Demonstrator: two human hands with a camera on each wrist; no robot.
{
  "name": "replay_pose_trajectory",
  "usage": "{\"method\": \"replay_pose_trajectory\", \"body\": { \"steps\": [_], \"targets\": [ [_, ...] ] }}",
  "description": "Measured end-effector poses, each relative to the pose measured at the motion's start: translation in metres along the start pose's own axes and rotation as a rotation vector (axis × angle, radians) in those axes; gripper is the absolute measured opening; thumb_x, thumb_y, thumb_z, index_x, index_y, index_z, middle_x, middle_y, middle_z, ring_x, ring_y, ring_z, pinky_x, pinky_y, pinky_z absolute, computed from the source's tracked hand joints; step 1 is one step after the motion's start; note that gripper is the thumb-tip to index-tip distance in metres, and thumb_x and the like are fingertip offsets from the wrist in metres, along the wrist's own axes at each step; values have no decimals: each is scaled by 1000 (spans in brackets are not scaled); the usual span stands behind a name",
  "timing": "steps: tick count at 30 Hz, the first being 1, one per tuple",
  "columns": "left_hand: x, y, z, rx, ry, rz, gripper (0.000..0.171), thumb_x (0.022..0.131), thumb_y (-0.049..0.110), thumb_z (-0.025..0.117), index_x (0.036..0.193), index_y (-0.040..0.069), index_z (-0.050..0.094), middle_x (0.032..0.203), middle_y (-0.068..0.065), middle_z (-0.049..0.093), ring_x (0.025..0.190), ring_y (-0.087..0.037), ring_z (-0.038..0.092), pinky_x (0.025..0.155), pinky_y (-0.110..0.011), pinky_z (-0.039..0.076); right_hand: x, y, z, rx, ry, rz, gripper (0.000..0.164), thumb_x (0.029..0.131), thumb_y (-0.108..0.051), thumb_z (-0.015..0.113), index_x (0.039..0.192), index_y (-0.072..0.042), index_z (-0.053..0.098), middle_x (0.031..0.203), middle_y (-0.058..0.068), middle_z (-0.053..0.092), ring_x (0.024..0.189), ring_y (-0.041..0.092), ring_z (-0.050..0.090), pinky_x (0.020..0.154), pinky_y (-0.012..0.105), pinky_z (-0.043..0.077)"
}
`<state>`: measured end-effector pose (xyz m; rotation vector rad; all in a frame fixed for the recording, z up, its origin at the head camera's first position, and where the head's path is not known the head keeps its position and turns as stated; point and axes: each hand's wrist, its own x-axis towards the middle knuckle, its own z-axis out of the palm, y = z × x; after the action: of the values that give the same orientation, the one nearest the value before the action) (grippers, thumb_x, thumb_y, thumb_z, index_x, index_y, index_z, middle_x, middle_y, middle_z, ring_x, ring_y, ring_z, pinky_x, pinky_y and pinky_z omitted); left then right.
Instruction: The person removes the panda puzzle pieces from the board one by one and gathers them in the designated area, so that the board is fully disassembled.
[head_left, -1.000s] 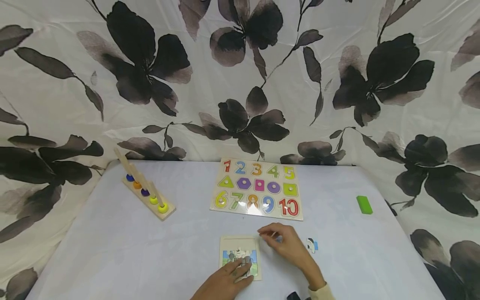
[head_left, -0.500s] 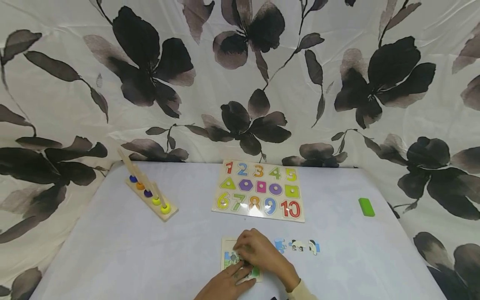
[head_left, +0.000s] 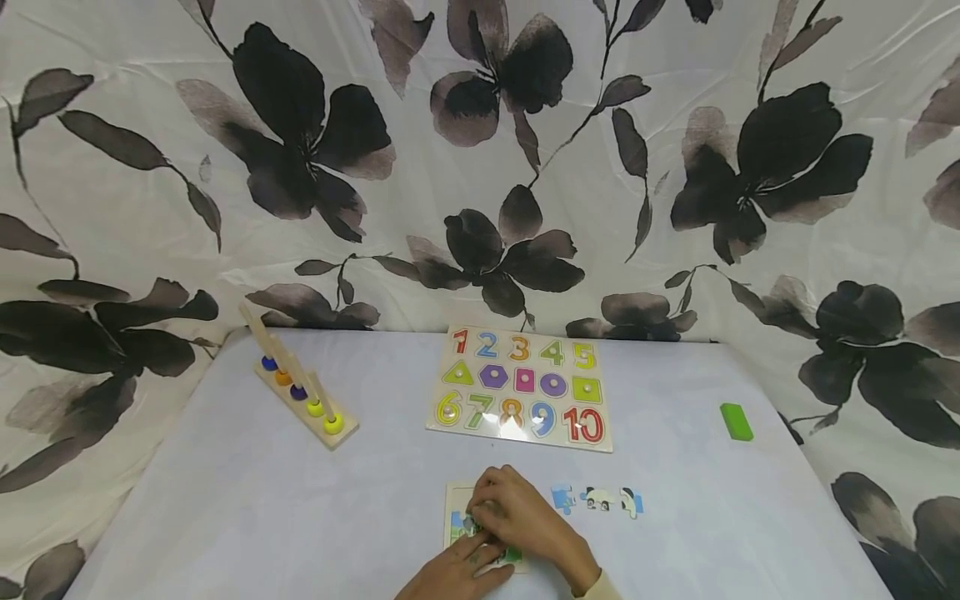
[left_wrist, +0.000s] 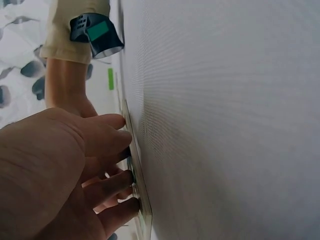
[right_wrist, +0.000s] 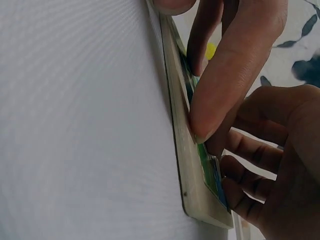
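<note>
A small wooden jigsaw puzzle tray (head_left: 453, 497) lies at the front of the table, its picture largely covered by both hands. My left hand (head_left: 461, 571) rests over its near part, fingers spread and gently bent, fingertips at the edge in the left wrist view. My right hand (head_left: 517, 512) is over the tray's upper middle with bent fingers pinching a puzzle piece (right_wrist: 183, 82), whose thin edge stands tilted above the frame; its face is hidden. Right of the tray lie a blue puzzle piece (head_left: 562, 498), a panda-face piece (head_left: 598, 497) and a black-white-blue piece (head_left: 631, 502).
Behind the tray lies a wooden number and shape board (head_left: 519, 390). A peg stand (head_left: 311, 396) with coloured rings is at the left, a green block (head_left: 737, 422) at the right. A floral cloth (head_left: 495, 167) hangs along the table's back edge.
My right hand has moved left and down from beside the loose pieces onto the tray, uncovering them. The left hand stays on the tray. The head view has shifted slightly.
</note>
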<state>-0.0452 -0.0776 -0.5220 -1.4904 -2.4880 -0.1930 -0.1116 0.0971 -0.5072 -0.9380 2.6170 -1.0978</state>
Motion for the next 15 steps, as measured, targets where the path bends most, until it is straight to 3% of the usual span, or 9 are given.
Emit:
{"method": "replay_pose_trajectory", "body": {
  "steps": [7,15],
  "targets": [
    [-2,1,0,8,9,-9,57,93,63,42,119,18,66,126,-1,62,121,-20,55,101,-33,43,-1,1,2,10,6,23,17,90,-14,59,86,-18,75,94,-13,60,83,2,45,74,17,43],
    [-2,1,-1,-63,-25,-36,59,92,63,42,121,17,65,128,-2,61,121,-23,54,101,-32,45,0,1,3,77,14,57,17,91,-14,58,87,-21,73,96,-15,60,85,3,47,75,19,44]
  ]
}}
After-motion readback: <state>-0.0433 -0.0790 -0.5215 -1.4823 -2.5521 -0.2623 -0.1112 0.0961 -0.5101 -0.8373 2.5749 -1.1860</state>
